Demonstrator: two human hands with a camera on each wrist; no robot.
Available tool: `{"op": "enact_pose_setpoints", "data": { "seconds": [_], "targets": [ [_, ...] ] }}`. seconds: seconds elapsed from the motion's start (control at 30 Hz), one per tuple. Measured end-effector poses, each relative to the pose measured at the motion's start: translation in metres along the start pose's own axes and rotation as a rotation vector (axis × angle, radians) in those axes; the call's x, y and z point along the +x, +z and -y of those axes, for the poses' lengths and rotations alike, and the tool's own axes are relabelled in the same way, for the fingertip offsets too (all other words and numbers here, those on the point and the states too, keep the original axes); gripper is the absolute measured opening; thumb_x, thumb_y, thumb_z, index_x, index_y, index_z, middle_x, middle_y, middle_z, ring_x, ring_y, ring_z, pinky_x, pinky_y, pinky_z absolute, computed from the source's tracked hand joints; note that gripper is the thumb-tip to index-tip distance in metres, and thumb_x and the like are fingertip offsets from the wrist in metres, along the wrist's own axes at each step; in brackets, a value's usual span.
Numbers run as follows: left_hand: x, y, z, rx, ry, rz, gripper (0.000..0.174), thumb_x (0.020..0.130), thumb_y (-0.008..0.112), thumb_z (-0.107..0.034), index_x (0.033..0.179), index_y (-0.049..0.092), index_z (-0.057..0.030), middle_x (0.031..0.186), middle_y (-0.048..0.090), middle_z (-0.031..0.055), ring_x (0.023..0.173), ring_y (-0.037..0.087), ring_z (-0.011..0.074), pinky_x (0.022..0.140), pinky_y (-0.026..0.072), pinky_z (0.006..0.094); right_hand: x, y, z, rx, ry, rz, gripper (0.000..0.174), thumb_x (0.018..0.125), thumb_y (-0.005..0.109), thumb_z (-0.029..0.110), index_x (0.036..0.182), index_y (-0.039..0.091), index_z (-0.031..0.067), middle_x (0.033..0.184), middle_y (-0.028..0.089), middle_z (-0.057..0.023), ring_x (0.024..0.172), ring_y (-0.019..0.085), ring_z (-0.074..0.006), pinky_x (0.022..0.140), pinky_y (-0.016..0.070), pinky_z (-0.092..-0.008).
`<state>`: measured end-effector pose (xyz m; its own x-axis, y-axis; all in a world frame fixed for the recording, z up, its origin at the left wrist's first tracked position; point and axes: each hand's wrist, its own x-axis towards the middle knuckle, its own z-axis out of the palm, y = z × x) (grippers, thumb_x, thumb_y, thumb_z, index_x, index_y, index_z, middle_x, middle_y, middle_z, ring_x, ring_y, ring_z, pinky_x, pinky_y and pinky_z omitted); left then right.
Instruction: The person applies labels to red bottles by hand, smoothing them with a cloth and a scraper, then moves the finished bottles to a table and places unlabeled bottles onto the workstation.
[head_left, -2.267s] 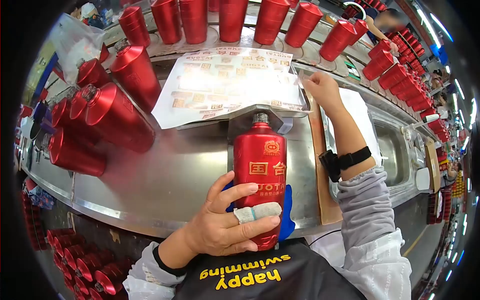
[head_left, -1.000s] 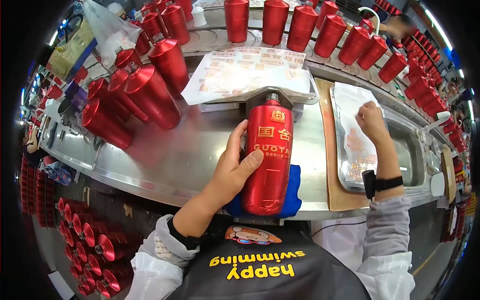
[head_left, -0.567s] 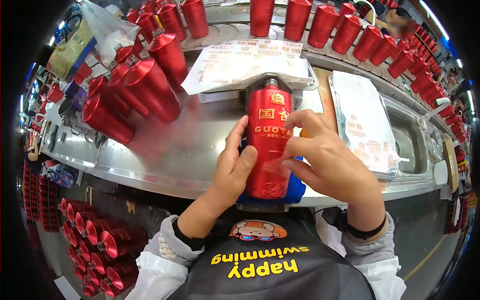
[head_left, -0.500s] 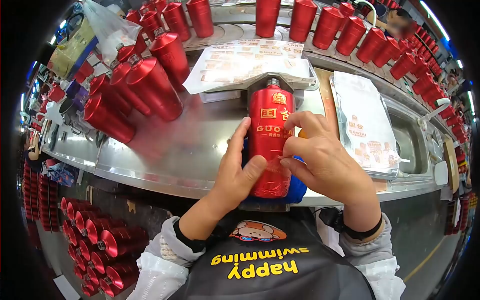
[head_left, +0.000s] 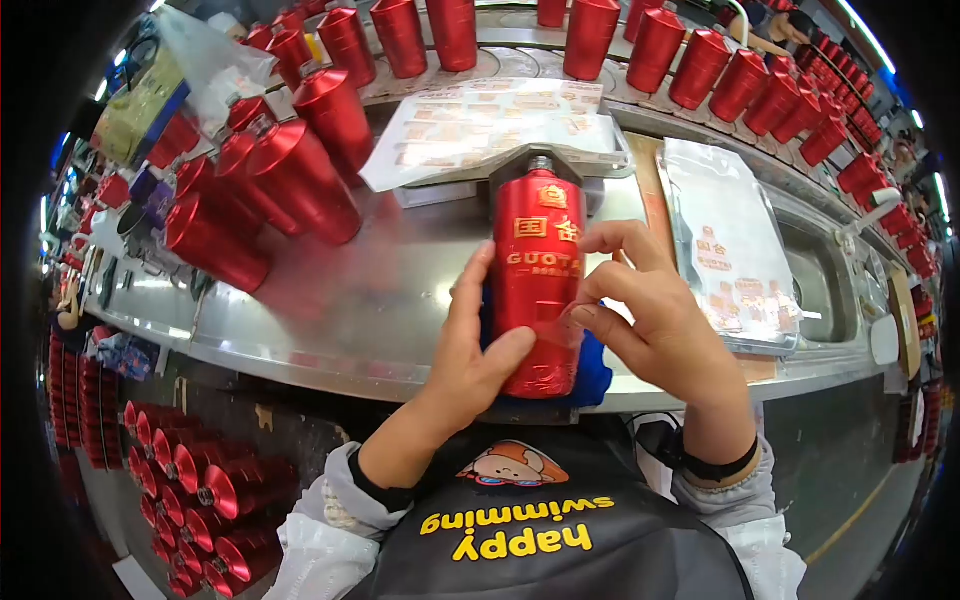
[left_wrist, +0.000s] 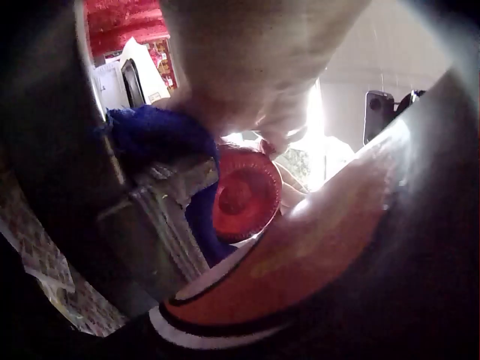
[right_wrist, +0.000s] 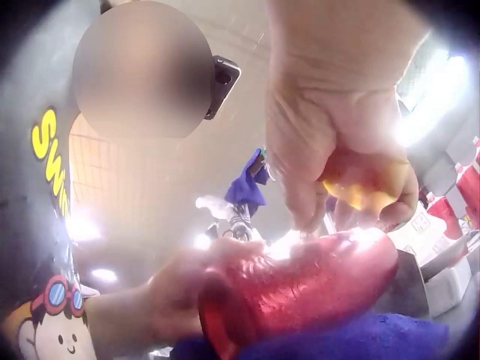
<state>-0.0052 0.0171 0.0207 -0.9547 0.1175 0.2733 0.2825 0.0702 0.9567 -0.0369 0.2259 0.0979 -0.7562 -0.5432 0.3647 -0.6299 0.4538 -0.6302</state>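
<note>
Right hand (head_left: 665,325) returned, pinching film (head_left: 558,325) on bottle (head_left: 535,240); left hand (head_left: 470,360) grips opposite side.

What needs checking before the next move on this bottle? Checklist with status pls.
1. Red bottle lies flat on the blue cloth: ok.
2. Bottle neck sits against the metal stop: ok.
3. Left hand holds the bottle's lower side, thumb over the front: ok.
4. Right hand has its fingertips at a clear film on the lower front: ok.
5. Film is square to the gold lettering: cannot tell.
6. Yellow object is held in the right hand's curled fingers: ok.
</note>
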Motion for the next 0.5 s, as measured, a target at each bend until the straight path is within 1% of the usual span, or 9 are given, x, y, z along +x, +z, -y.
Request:
{"op": "enact_pose_setpoints", "data": {
  "seconds": [0.1, 0.17, 0.2, 0.23, 0.27, 0.3, 0.37, 0.4, 0.5],
  "targets": [
    [-0.001, -0.001, 0.008, -0.125, -0.029, 0.017, 0.074, 0.095, 0.057, -0.028, 0.149, 0.019, 0.0062, 0.149, 0.032, 0.0215, 0.139, 0.032, 0.0277, 0.114, 0.0255, 0.0378, 0.001, -0.040, -0.030, -0.082, 0.002, -0.029, 0.012, 0.083, 0.070, 0.004, 0.086, 0.059, 0.0031, 0.116, 0.052, -0.0140, 0.109, 0.052, -0.0279, 0.091, 0.0420, -0.0352],
    [-0.001, 0.000, 0.004, -0.117, -0.046, 0.039, 0.071, 0.098, 0.053, -0.029, 0.150, 0.018, 0.0060, 0.149, 0.031, 0.0211, 0.138, 0.034, 0.0268, 0.114, 0.0263, 0.0370, 0.003, -0.072, -0.077, -0.236, 0.146, -0.044, 0.011, 0.083, 0.070, 0.008, 0.086, 0.060, 0.0030, 0.111, 0.053, -0.0127, 0.107, 0.052, -0.0274, 0.091, 0.0419, -0.0346],
    [-0.001, 0.001, 0.002, -0.122, -0.040, 0.046, 0.071, 0.098, 0.053, -0.029, 0.150, 0.018, 0.0060, 0.150, 0.031, 0.0209, 0.138, 0.034, 0.0268, 0.114, 0.0266, 0.0369, 0.003, -0.089, -0.120, -0.363, 0.170, -0.032, 0.010, 0.083, 0.068, 0.010, 0.085, 0.061, 0.0031, 0.108, 0.053, -0.0133, 0.105, 0.052, -0.0278, 0.088, 0.0435, -0.0361],
    [0.000, 0.002, 0.001, -0.124, -0.033, 0.049, 0.071, 0.098, 0.053, -0.029, 0.150, 0.018, 0.0060, 0.150, 0.031, 0.0208, 0.137, 0.035, 0.0267, 0.113, 0.0268, 0.0368, 0.004, -0.104, -0.159, -0.483, 0.270, 0.002, 0.013, 0.083, 0.069, 0.015, 0.084, 0.063, 0.0032, 0.107, 0.054, -0.0152, 0.102, 0.053, -0.0288, 0.086, 0.0449, -0.0378],
    [0.001, 0.002, 0.001, -0.124, -0.025, 0.049, 0.071, 0.098, 0.053, -0.029, 0.150, 0.018, 0.0060, 0.150, 0.031, 0.0206, 0.137, 0.035, 0.0266, 0.113, 0.0271, 0.0367, 0.009, -0.113, -0.190, -0.548, 0.509, 0.023, 0.019, 0.083, 0.070, 0.022, 0.085, 0.065, 0.0035, 0.108, 0.055, -0.0171, 0.100, 0.054, -0.0308, 0.088, 0.0459, -0.0383],
    [0.002, 0.003, 0.001, -0.116, -0.026, 0.045, 0.072, 0.098, 0.053, -0.030, 0.150, 0.018, 0.0057, 0.149, 0.032, 0.0208, 0.136, 0.036, 0.0266, 0.113, 0.0272, 0.0371, 0.011, -0.119, -0.221, -0.646, 0.616, 0.058, 0.023, 0.083, 0.070, 0.026, 0.087, 0.067, 0.0041, 0.108, 0.057, -0.0199, 0.100, 0.057, -0.0337, 0.089, 0.0470, -0.0392],
    [0.002, -0.001, 0.004, -0.067, -0.010, 0.058, 0.073, 0.098, 0.054, -0.030, 0.150, 0.018, 0.0053, 0.148, 0.033, 0.0210, 0.136, 0.037, 0.0267, 0.113, 0.0273, 0.0375, 0.008, -0.119, -0.281, -0.752, 0.673, 0.119, 0.024, 0.081, 0.070, 0.028, 0.088, 0.069, 0.0050, 0.108, 0.058, -0.0228, 0.101, 0.058, -0.0362, 0.089, 0.0483, -0.0421],
    [0.002, -0.002, 0.006, -0.039, -0.003, 0.062, 0.073, 0.098, 0.054, -0.031, 0.150, 0.018, 0.0051, 0.148, 0.034, 0.0212, 0.136, 0.037, 0.0268, 0.113, 0.0273, 0.0377, 0.009, -0.114, -0.298, -0.814, 0.763, 0.141, 0.022, 0.080, 0.070, 0.027, 0.088, 0.070, 0.0065, 0.108, 0.059, -0.0236, 0.100, 0.059, -0.0373, 0.088, 0.0491, -0.0434],
    [0.003, -0.004, 0.007, -0.007, 0.003, 0.071, 0.073, 0.097, 0.054, -0.031, 0.150, 0.019, 0.0048, 0.147, 0.035, 0.0213, 0.135, 0.038, 0.0271, 0.113, 0.0274, 0.0381, 0.008, -0.106, -0.312, -0.890, 0.711, 0.006, 0.019, 0.080, 0.070, 0.025, 0.087, 0.069, 0.0072, 0.109, 0.059, -0.0198, 0.101, 0.058, -0.0364, 0.088, 0.0493, -0.0440]
  ]
}}
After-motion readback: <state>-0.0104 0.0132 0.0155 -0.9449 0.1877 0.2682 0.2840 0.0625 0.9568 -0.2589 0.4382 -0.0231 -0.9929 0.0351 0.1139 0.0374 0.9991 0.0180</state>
